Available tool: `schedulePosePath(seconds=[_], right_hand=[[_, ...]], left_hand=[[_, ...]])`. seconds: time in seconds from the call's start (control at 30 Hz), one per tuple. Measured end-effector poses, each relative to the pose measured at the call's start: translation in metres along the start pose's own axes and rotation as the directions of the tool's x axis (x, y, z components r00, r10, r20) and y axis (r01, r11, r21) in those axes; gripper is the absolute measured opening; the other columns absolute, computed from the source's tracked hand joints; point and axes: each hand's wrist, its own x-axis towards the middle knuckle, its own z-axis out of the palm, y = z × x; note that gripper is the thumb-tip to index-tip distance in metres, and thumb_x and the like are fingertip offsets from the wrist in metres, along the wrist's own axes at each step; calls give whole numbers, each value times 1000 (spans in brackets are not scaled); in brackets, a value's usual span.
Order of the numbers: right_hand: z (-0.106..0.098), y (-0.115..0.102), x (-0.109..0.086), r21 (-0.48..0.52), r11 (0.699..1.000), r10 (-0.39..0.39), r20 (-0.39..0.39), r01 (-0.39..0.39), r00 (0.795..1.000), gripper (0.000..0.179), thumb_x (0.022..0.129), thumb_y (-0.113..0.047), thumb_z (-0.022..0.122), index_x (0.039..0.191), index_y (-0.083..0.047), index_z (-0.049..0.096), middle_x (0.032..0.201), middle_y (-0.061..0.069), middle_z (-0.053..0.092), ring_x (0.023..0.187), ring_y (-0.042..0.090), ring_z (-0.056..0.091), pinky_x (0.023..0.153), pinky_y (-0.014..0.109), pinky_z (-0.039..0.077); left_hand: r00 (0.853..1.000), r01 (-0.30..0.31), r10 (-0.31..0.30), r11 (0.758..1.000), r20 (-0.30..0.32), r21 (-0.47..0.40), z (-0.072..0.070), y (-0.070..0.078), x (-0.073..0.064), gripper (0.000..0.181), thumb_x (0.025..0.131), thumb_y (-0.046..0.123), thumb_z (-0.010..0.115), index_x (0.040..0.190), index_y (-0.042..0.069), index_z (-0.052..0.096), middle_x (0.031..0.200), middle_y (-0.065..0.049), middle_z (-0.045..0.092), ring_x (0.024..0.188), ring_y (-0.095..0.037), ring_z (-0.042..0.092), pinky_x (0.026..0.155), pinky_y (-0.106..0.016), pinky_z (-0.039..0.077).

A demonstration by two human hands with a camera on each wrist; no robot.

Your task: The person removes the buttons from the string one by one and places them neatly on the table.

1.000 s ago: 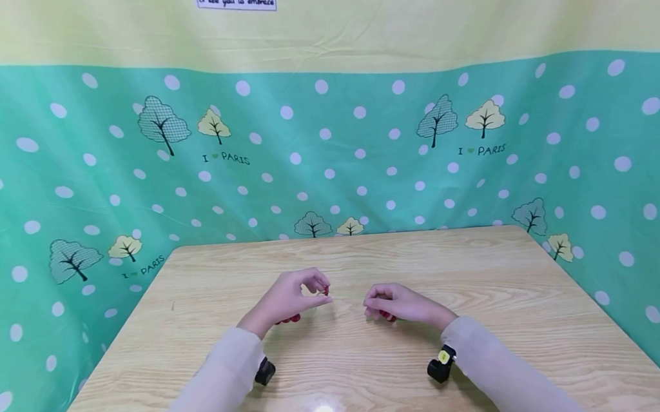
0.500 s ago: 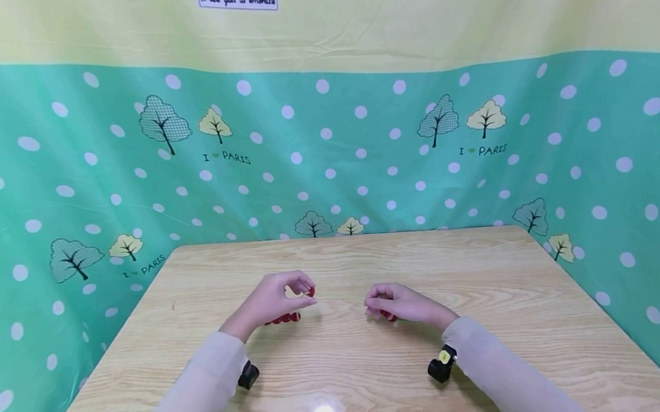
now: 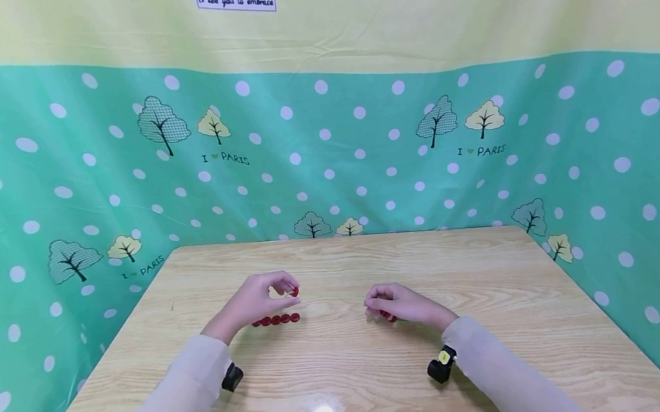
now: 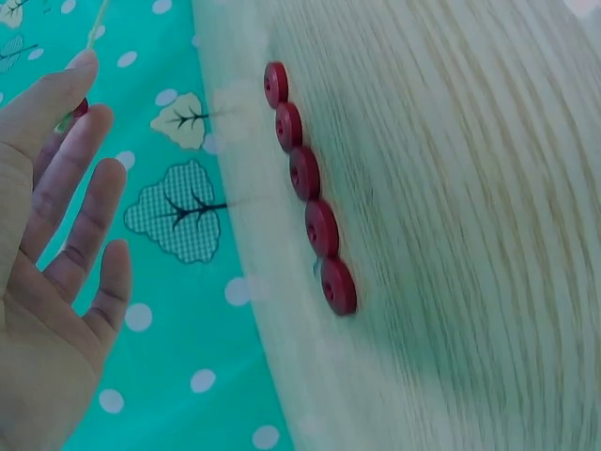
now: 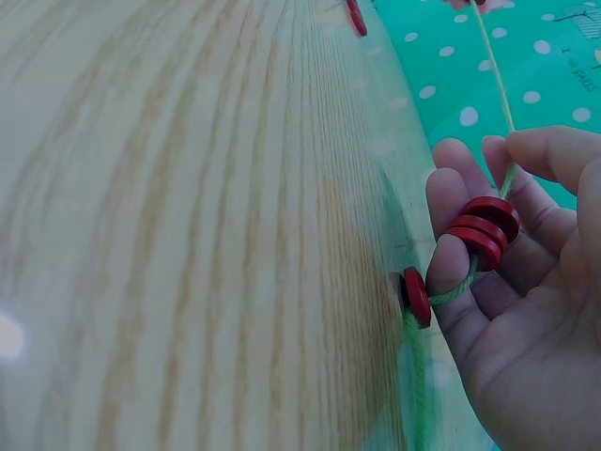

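Green string (image 5: 498, 80): runs in a straight line through the air from the right hand (image 3: 404, 302) to the left hand (image 3: 256, 297), above the wood-grain tabletop (image 3: 348, 366). At the right, pinched between thumb and finger, with the other fingers curled. Below that pinch, threads through a small stack of flat red beads (image 5: 481, 235) lying against those fingers. Farther down, curves past the palm to a lone red bead (image 5: 416, 297), just beside the hand and apart from the stack, then trails on as a blurred green tail (image 5: 418, 376). Cannot tell whether touching the tabletop there.

At the left, gripped between thumb and fingertips: a single red bead (image 3: 295, 291) together with the string, largely covered in the left wrist view. Cannot tell how far threaded. Remaining fingers loosely bent and spread. Both hands raised, apart from each other.

On the tabletop, on the near side of the left hand: a row of five red beads (image 4: 304, 174), lying flat, edge to edge, with centre holes showing. At each wrist, below a pale sleeve (image 3: 194, 375), a small black camera (image 3: 232, 377). Behind: green dotted cloth (image 3: 340, 118) printed with trees.
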Motion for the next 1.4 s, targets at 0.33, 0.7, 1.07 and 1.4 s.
schedulePosePath(seconds=[0.33,0.7,1.07,1.4], right_hand=[[1,1,0,3,1000,8,3,-8,1000,31,106,-29,54,111,0,63,97,14,67,70,19,49,59,27,42],[0,3,0,-4,1000,9,3,-9,1000,31,106,-30,53,111,-1,64,96,13,67,70,19,48,59,27,42],[0,3,1,3,1000,5,7,-5,1000,32,106,-29,53,112,0,63,97,14,67,71,20,49,60,27,42],[-1,3,0,1,1000,0,7,0,1000,30,106,-30,53,110,-2,65,92,15,64,68,18,46,58,26,40]], left_hand=[[1000,18,-18,1000,-26,24,-10,-8,-9,24,87,29,81,106,18,72,97,14,68,90,-12,64,80,-45,52],[998,43,-41,998,-43,51,-19,-14,-18,25,87,32,80,107,20,72,96,13,68,90,-14,64,78,-43,52],[997,43,-38,996,-63,73,-25,-18,-23,24,86,33,81,106,21,72,93,14,68,87,-10,63,76,-38,51],[997,38,-32,996,-74,76,-27,-22,-28,23,85,25,82,105,19,72,89,13,68,85,-11,62,77,-48,53]])
